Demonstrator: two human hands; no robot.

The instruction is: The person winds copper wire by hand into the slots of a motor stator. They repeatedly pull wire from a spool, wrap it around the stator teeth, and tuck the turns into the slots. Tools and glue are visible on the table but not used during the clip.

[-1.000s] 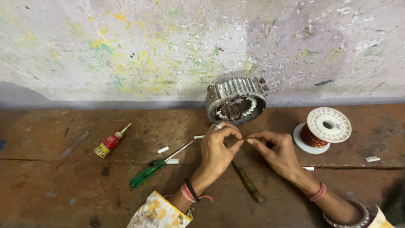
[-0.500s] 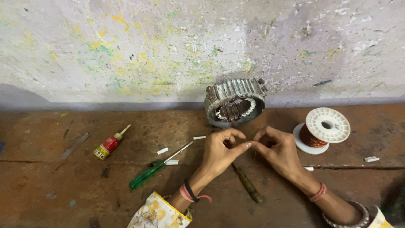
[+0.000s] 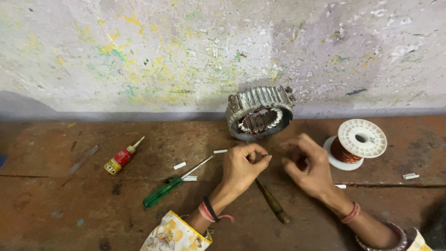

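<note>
Between two hands [image 3: 244, 165] [image 3: 309, 167], one stator [image 3: 259, 113], one spool [image 3: 357, 144]

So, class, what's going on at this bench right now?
A person sits at a worn wooden bench, with the left hand and right hand pinched close together just in front of a ribbed metal motor stator. Whatever they pinch is too fine to see. A copper wire spool stands to the right, a green screwdriver lies to the left.
</note>
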